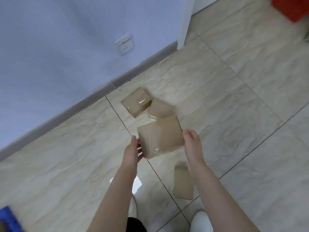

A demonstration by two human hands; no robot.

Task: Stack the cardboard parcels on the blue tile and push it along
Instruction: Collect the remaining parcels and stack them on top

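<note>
Closest to us, at the near left corner of the floor (pixel 66 164), a bit of the blue tile (pixel 8 218) peeks in. Most of it is out of view. Our white shoe (pixel 200 221) stands near us too. A small parcel (pixel 183 183) lies flat on the floor just beside our right arm.

A little farther out, we hold the big parcel (pixel 160 138) up between both hands. The left grip (pixel 133 148) is clamped on its left side, with fingers tucked under. The right grip (pixel 192 143) is clamped on its right side, thumb on top.

Farther on, the shiny parcel (pixel 136 102) and the plain parcel (pixel 160 107) lie right beside each other, near the floor's edge by the wall (pixel 50 47).

We think the job now is to carry the big parcel over to the blue tile. Its see-through tape looks slippery, so we should squeeze both sides the same. We should keep it level, then set it down in the middle of the tile. A big one at the bottom will help the others sit steady on top.
</note>
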